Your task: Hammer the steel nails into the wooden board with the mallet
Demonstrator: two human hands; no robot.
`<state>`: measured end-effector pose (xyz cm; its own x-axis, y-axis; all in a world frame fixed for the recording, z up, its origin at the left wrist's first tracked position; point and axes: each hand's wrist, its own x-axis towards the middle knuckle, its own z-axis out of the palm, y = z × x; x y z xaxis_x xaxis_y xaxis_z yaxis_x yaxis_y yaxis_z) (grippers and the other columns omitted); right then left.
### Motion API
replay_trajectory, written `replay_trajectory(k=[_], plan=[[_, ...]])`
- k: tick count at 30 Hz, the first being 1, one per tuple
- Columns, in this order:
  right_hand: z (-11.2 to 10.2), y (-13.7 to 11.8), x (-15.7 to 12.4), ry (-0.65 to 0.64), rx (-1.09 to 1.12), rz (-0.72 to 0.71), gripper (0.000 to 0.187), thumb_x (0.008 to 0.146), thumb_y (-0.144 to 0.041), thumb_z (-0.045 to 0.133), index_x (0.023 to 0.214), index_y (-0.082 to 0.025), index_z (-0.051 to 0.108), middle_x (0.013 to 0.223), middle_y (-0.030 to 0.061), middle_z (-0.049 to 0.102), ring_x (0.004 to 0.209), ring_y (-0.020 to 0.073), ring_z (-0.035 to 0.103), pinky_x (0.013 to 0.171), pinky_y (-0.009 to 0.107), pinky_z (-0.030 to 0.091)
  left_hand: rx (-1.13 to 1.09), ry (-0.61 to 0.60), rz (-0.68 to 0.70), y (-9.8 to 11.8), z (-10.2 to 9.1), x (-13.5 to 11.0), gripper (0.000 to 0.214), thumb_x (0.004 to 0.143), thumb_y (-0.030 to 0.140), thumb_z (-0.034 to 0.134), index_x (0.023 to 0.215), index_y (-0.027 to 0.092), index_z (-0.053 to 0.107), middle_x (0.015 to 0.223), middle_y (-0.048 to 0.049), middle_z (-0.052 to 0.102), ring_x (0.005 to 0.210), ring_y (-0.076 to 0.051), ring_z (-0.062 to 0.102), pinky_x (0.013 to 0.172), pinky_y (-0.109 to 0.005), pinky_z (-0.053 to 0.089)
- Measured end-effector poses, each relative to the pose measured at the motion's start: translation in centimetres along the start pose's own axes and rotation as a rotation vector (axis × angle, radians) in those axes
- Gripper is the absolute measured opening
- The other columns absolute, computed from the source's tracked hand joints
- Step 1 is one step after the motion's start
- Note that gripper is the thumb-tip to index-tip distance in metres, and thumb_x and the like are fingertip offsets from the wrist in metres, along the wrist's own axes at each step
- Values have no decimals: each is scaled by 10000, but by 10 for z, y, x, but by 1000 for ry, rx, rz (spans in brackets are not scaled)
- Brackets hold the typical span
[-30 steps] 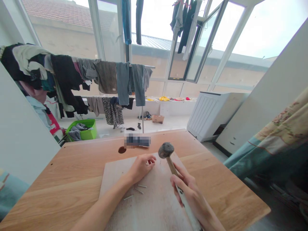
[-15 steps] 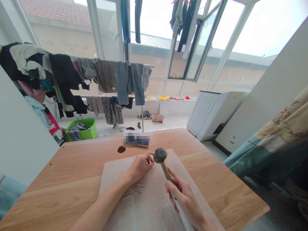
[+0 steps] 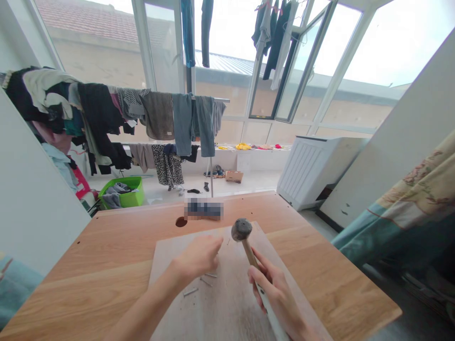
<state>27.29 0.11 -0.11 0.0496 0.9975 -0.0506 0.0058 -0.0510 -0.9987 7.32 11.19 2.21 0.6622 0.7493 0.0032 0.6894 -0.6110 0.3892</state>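
Observation:
My right hand (image 3: pixel 273 289) is wrapped round the handle of a hammer (image 3: pixel 241 230), its dark, rounded head raised above a pale wooden board (image 3: pixel 241 303). A thin nail (image 3: pixel 228 241) stands on the board just left of the hammer head. Close by on its left is my left hand (image 3: pixel 199 255), apart from the nail, with its fingers curled in; whatever they may hold is hidden. Three loose nails (image 3: pixel 191 292) lie on the board below that hand.
The board rests on a wooden table (image 3: pixel 337 270) with a round hole (image 3: pixel 181 221). A dark, blurred-out object (image 3: pixel 203 209) lies near the far edge. Beyond are a drying rack with clothes (image 3: pixel 159 116), a green basket (image 3: pixel 137 196) and a white cabinet (image 3: pixel 300 170).
My left hand has drawn back toward me and left, its fingers curling in and baring the nail. The hammer appears slightly farther right; the whole view has shifted a little.

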Motion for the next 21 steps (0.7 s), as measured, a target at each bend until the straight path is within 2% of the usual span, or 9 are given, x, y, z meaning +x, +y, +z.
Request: replay_trajectory(k=[4,10,12,15,18,21], plan=[[1,0,0,4,-6,-5,626,892,-435,606,1450,-166,512,677,-50,506,360,48,407,318,174,378,-60,34,26,1,1,5,304,641,11,555,870,190,645,800,-55,682,771,-237,654,663,-292,444],[0,2,1,9,3,5,638,897,-441,603,1464,-168,492,683,-48,507,365,50,405,311,171,360,-316,154,69,-25,11,20,188,742,73,557,855,163,678,832,-13,685,716,-130,622,657,-207,470],[0,2,0,7,-3,-1,626,905,-436,596,1462,-170,495,688,-46,508,370,51,412,316,172,366,-380,193,58,-34,17,22,166,757,87,559,841,154,685,795,-8,690,693,-124,611,654,-210,470],[-1,2,0,-3,-8,-8,622,907,-437,594,1462,-176,496,690,-45,508,373,54,420,318,173,371,-453,242,56,-42,24,21,156,773,134,601,876,173,711,832,-10,720,780,-145,639,733,-235,484],[-1,2,0,-6,-10,-7,630,904,-439,593,1463,-167,493,683,-48,504,367,54,417,312,174,368,-501,272,64,-45,27,19,175,768,142,614,903,187,717,874,-18,731,859,-161,655,807,-253,491],[0,2,1,0,-4,-3,647,899,-440,596,1470,-158,481,680,-50,502,359,49,406,310,172,363,-523,281,75,-45,28,18,130,747,127,612,821,187,700,857,-18,717,840,-159,648,802,-251,494]])
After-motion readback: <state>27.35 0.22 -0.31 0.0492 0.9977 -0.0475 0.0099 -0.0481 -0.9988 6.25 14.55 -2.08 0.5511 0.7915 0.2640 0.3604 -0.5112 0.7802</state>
